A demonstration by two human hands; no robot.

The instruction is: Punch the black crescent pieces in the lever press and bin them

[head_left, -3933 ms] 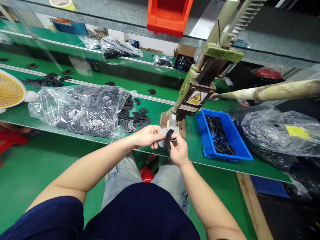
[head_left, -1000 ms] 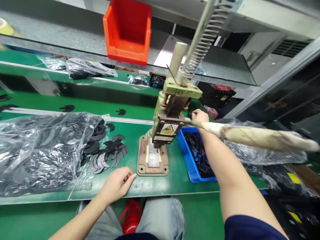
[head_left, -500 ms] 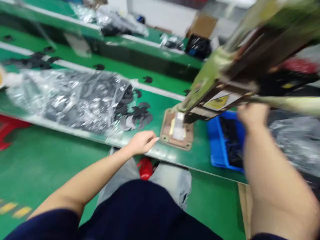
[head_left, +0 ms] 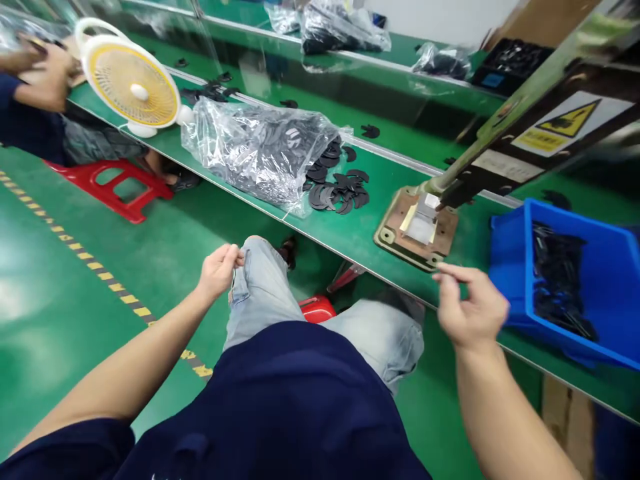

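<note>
My left hand (head_left: pixel 219 270) hovers over my left knee with fingers loosely curled and nothing visible in them. My right hand (head_left: pixel 470 308) is raised at the bench's front edge, just below the press base (head_left: pixel 395 237), fingers curved and apart, holding nothing. The hand press (head_left: pixel 530 143) rises at the right with a pale part on its base (head_left: pixel 423 223). Several black crescent pieces (head_left: pixel 337 193) lie spilled from a clear plastic bag (head_left: pixel 255 150) on the green bench (head_left: pixel 360 237).
A blue bin (head_left: pixel 607 287) with black parts stands right of the press. A small yellow fan (head_left: pixel 131 80) sits at the bench's left end. Another person (head_left: pixel 30 100) sits far left by a red stool (head_left: pixel 113 183). More bags (head_left: pixel 340 27) lie on the rear bench.
My right hand left the press lever and dropped to the bench's front edge. My left hand pulled back from the bench to above my knee. The view tilted down and left.
</note>
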